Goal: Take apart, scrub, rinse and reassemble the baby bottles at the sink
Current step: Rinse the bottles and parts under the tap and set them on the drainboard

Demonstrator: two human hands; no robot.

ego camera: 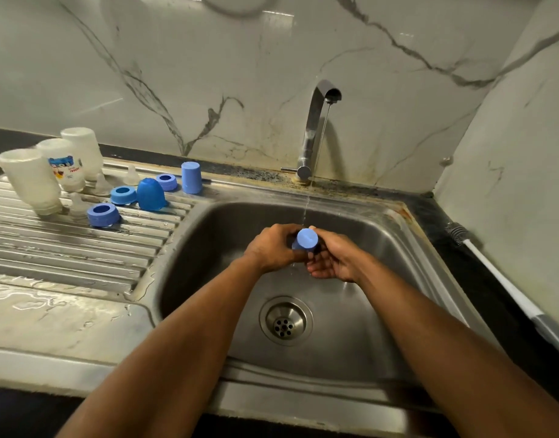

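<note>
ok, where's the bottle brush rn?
Head view, far right: the bottle brush lies on the dark counter right of the sink, along the wall.

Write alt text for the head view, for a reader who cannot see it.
Both hands, left hand and right hand, hold a blue cap under the running tap over the steel sink. On the draining board at left stand three upturned bottles, teats and more blue rings and caps.

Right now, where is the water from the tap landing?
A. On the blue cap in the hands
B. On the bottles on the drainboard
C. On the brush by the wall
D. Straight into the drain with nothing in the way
A: the thin stream from the tap falls onto the blue cap, held over the sink by the left hand and right hand.
</note>
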